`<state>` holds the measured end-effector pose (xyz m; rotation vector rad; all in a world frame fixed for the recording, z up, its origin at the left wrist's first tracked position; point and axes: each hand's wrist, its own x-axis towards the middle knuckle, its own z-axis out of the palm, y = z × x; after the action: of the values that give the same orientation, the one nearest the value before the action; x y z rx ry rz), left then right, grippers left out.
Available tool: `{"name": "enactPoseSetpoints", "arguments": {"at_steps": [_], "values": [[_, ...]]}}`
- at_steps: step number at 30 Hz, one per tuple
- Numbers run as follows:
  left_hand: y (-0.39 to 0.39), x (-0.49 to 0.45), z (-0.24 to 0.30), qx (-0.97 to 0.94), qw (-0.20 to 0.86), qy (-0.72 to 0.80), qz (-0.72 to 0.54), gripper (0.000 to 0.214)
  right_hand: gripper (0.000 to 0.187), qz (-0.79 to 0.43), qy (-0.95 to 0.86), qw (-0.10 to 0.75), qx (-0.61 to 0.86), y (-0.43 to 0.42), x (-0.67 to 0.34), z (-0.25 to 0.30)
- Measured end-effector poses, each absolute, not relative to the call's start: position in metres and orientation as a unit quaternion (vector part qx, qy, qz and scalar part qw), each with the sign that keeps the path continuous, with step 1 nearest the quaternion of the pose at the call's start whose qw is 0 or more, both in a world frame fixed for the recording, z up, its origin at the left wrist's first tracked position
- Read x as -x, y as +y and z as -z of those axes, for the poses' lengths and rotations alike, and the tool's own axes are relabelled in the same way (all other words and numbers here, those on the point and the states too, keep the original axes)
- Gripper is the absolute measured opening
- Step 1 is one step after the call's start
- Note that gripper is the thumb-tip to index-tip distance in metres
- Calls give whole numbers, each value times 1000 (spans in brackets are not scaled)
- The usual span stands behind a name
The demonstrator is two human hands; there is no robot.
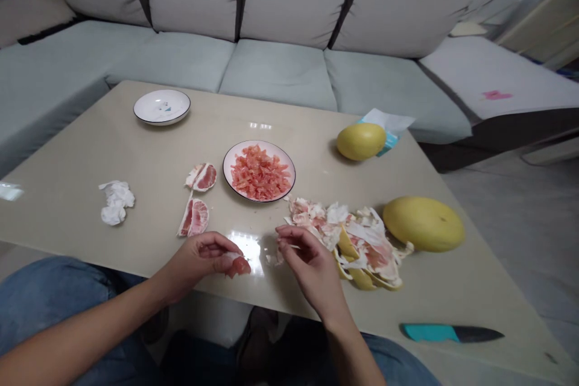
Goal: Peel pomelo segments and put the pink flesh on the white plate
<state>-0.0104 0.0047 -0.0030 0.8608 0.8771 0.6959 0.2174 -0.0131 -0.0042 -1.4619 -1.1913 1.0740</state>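
My left hand (203, 259) is closed around a pink pomelo segment (238, 265) just above the near edge of the beige table (136, 151). My right hand (305, 262) is beside it, its fingers pinched on a thin white strip of membrane (277, 258). Behind the hands stands a white plate of peeled pink pomelo flesh (259, 172). Two unpeeled segment clusters (195, 216) (202, 176) lie left of the plate. A heap of peel and pith (357, 241) lies just right of my right hand.
Two whole yellow pomelos (423, 223) (360, 141) sit at the right, the far one by a tissue pack (389, 129). A teal-handled knife (452, 333) lies at the near right edge. A crumpled tissue (116, 201) and an empty bowl (161, 106) are at the left. A grey sofa (280, 66) stands behind the table.
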Motion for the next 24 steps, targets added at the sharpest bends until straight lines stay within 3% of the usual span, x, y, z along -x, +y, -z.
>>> {"name": "enactPoseSetpoints", "arguments": {"at_steps": [8,20,24], "values": [[4,10,1,-290,802,429,-297,19,27,-145,-665,346,646,-13,-233,13],[8,14,2,-171,852,417,-266,15,30,-126,-705,244,654,-15,-229,25],[10,15,2,-143,863,403,-269,10,26,-112,-707,299,630,-15,-227,21]]}}
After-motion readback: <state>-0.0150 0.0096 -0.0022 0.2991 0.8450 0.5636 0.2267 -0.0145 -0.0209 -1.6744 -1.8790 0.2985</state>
